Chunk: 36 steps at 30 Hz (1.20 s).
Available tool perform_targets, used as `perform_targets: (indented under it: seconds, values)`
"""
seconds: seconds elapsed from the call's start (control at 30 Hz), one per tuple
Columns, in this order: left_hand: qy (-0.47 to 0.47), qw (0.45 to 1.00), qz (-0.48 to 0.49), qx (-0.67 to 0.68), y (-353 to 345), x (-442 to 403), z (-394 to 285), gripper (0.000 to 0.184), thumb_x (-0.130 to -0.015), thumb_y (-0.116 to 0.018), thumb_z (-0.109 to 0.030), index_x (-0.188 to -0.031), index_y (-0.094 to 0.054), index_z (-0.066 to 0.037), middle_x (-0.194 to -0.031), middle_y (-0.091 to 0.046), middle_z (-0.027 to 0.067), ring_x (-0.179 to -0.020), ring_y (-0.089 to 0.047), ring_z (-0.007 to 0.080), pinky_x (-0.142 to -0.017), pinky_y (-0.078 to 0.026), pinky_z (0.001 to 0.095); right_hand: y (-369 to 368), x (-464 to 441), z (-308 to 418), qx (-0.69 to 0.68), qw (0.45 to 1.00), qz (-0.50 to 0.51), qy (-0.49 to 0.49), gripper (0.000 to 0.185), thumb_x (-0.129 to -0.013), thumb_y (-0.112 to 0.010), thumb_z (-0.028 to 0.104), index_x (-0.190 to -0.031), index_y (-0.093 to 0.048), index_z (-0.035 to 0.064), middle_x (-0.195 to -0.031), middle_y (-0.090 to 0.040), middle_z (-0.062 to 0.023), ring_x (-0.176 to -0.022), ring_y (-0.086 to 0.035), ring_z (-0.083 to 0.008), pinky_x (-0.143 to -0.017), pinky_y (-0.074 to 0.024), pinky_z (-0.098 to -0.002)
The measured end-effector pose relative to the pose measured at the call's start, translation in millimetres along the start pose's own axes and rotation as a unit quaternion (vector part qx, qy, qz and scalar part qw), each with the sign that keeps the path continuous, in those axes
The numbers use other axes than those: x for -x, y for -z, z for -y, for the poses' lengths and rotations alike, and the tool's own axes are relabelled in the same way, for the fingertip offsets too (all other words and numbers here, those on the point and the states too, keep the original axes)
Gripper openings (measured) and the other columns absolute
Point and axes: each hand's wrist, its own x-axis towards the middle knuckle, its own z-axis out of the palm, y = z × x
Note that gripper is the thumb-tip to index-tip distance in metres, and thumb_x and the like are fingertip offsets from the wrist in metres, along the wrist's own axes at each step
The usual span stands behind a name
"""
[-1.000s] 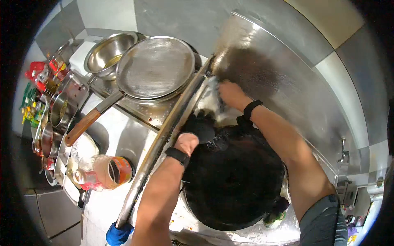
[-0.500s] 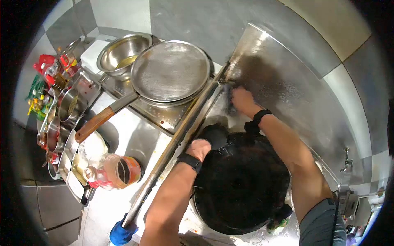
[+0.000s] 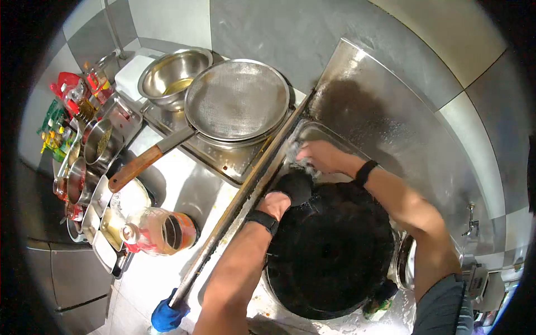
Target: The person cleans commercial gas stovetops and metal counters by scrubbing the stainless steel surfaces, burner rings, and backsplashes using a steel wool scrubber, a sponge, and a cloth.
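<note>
A large blackened wok fills the middle of the head view, over the metal stove top. My left hand is closed at the wok's upper left edge, on a dark, padded-looking grip that hides most of its fingers. Beyond the wok's far rim, my right hand is closed around a crumpled whitish-grey wad, pressed to the stove's back left corner. Whether the wad is cloth or wire scrubber, I cannot tell. Dark bands circle both wrists.
A metal ledge divides the stove from the left counter. There, a wood-handled strainer, a steel bowl, a plastic jar and several seasoning pots stand. A scorched metal splashback rises behind; a tap is at right.
My right hand has come down and left from the splashback to the stove's back corner, with the wad now showing. My left hand keeps its place at the wok; the view shifts slightly.
</note>
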Motion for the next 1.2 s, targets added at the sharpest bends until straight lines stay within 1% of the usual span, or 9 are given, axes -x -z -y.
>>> perform_targets:
  seconds: [0.07, 0.27, 0.47, 0.57, 0.63, 0.73, 0.8, 0.9, 1.2]
  values:
    - [0.013, 0.99, -0.1, 0.094, -20.5, -4.4, 7.8, 0.046, -0.093, -0.054, -0.038, -0.126, -0.072, -0.01, -0.128, -0.068, 0.0218, -0.12, -0.065, 0.0381, -0.104, -0.05, 0.0449, 10.6, 11.4, -11.0, -0.045, 0.998, 0.048, -0.011, 0.032, -0.083, -0.063, 0.002, -0.113, -0.072, 0.0087, -0.112, -0.064, -0.0213, -0.105, -0.062, -0.0432, -0.094, -0.0503, -0.0502]
    - [0.05, 0.967, -0.227, 0.106, -43.3, 82.3, 5.0, 0.027, -0.09, -0.06, -0.021, -0.106, -0.076, -0.007, -0.11, -0.072, 0.0217, -0.107, -0.068, 0.0405, -0.094, -0.054, 0.0471, -0.4, -25.2, -29.8, 0.052, 0.944, -0.222, -0.239, 0.035, -0.083, -0.065, 0.003, -0.117, -0.064, 0.0047, -0.115, -0.063, -0.0211, -0.108, -0.062, -0.042, -0.095, -0.0499, -0.0513]
    - [-0.001, 0.938, -0.336, 0.084, -60.4, 82.0, 11.3, 0.013, -0.083, -0.063, -0.013, -0.085, -0.073, -0.005, -0.09, -0.068, 0.0226, -0.091, -0.068, 0.0417, -0.079, -0.054, 0.0489, -7.9, -26.8, 9.1, -0.005, 1.0, -0.021, 0.004, 0.041, -0.08, -0.064, 0.007, -0.121, -0.065, 0.0023, -0.118, -0.062, -0.0241, -0.118, -0.059, -0.0424, -0.1, -0.0479, -0.0501]
    - [0.015, 0.939, -0.341, 0.048, -57.3, 99.0, 13.9, 0.015, -0.081, -0.064, -0.018, -0.078, -0.072, -0.006, -0.079, -0.063, 0.0236, -0.079, -0.066, 0.0411, -0.068, -0.051, 0.0492, 32.9, -11.8, 13.8, 0.003, 0.998, 0.036, -0.056, 0.044, -0.081, -0.064, 0.005, -0.125, -0.065, 0.0013, -0.122, -0.062, -0.0249, -0.12, -0.057, -0.0433, -0.102, -0.0472, -0.0495]
    - [0.133, 0.899, -0.306, 0.285, -42.1, 127.2, -1.6, 0.021, -0.089, -0.062, -0.022, -0.097, -0.074, -0.007, -0.102, -0.068, 0.0219, -0.099, -0.067, 0.0376, -0.086, -0.051, 0.0432, 40.4, 6.3, -9.7, 0.09, 0.986, 0.049, -0.133, 0.043, -0.084, -0.062, 0.003, -0.126, -0.064, -0.0018, -0.125, -0.061, -0.0261, -0.119, -0.058, -0.0442, -0.1, -0.0493, -0.0492]
    - [0.088, 0.888, -0.227, 0.39, 13.2, 155.1, -26.1, 0.034, -0.095, -0.058, -0.026, -0.118, -0.074, -0.007, -0.128, -0.068, 0.0204, -0.122, -0.062, 0.0356, -0.104, -0.048, 0.0402, 19.1, 33.9, -21.7, 0.184, 0.948, 0.091, -0.244, 0.036, -0.086, -0.06, 0.002, -0.121, -0.063, -0.006, -0.125, -0.063, -0.0275, -0.111, -0.063, -0.0458, -0.095, -0.0526, -0.0493]
    - [0.028, 0.954, -0.174, 0.241, -5.6, 118.6, -3.7, 0.035, -0.091, -0.057, -0.024, -0.114, -0.075, -0.006, -0.124, -0.069, 0.0227, -0.121, -0.063, 0.0393, -0.101, -0.051, 0.0448, 3.5, 32.8, -22.6, 0.228, 0.916, 0.12, -0.308, 0.032, -0.087, -0.058, 0.001, -0.117, -0.063, -0.0073, -0.122, -0.064, -0.0278, -0.106, -0.065, -0.0466, -0.092, -0.0543, -0.0494]
    - [-0.016, 0.968, -0.211, 0.133, -57.5, 91.6, 12.0, 0.033, -0.091, -0.055, -0.022, -0.111, -0.075, -0.005, -0.119, -0.07, 0.0241, -0.113, -0.066, 0.0409, -0.097, -0.053, 0.0468, -8.8, 9.7, -6.0, 0.177, 0.94, 0.25, -0.152, 0.042, -0.083, -0.062, 0.002, -0.122, -0.052, -0.0093, -0.101, -0.069, -0.0299, -0.096, -0.068, -0.0469, -0.08, -0.0549, -0.0541]
    - [0.04, 0.983, -0.121, 0.129, -33.0, 125.6, -4.0, 0.037, -0.093, -0.051, -0.026, -0.111, -0.076, -0.006, -0.118, -0.071, 0.024, -0.112, -0.068, 0.0399, -0.098, -0.053, 0.0476, -16.8, 4.3, 25.6, 0.053, 0.996, 0.076, -0.014, 0.037, -0.079, -0.065, 0.011, -0.113, -0.063, -0.0046, -0.095, -0.071, -0.0286, -0.092, -0.069, -0.0485, -0.081, -0.0567, -0.0544]
